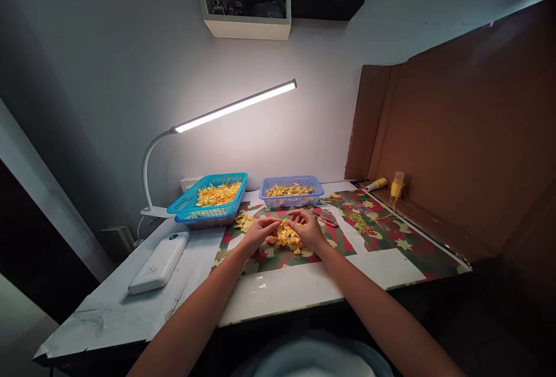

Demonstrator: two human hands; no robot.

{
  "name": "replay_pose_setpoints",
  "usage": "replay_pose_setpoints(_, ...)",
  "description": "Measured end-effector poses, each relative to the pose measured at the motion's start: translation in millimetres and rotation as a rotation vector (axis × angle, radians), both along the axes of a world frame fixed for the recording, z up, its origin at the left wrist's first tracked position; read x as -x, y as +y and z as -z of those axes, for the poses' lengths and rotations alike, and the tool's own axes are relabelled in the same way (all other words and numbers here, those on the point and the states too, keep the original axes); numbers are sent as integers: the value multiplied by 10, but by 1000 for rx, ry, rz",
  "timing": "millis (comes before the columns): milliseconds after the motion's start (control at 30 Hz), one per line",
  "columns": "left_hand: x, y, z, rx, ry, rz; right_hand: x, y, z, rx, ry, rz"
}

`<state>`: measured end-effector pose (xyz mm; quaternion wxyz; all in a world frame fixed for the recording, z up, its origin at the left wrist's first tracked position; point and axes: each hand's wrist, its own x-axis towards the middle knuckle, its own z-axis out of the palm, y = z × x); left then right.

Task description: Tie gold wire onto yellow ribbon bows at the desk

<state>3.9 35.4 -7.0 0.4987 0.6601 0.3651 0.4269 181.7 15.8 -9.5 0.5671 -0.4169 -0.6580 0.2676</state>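
My left hand point(259, 234) and my right hand point(307, 229) meet at the middle of the desk, fingertips pinched close together. Between them is a small yellow ribbon-like piece point(284, 223), partly covered by the fingers. Under and just in front of the hands lies a loose pile of similar yellow pieces point(292, 241). A few more yellow pieces point(244, 222) lie left of my left hand. Beyond my right hand rests a pair of small pink-handled snips point(326, 220).
Behind the hands stand a blue basket point(182, 205) and a purple basket point(292, 199), both holding yellow pieces. A lit lamp point(237, 106) leans over the desk. A white power bank point(160, 264) lies left. Yellow thread point(358, 222), a spool point(397, 186) and cardboard point(460, 134) are right.
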Motion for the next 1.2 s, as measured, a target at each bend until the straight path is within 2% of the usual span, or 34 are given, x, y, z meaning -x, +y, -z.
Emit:
replay_pose_setpoints(100,-15,-7,-5,43,16,27,-14,-44,-43,-48,-97,-41)
replay_pose_setpoints(233,-27,-19,-14,46,-17,26,-3,-45,-26,58,-115,-80)
replay_pose_setpoints(433,2,-20,-2,-102,50,87,8,13,44,113,-79,-70)
replay_pose_setpoints(633,39,-28,1,-221,204,36,8,14,58,93,-130,-85)
replay_pose_setpoints(867,47,-10,23,-224,228,72,9,6,61,70,-155,-84)
replay_pose_setpoints(1033,52,-1,50,-289,324,42,13,-4,55,59,-176,-74)
replay_pose_setpoints(1200,29,-33,31,-247,315,21,8,14,61,36,-213,-63)
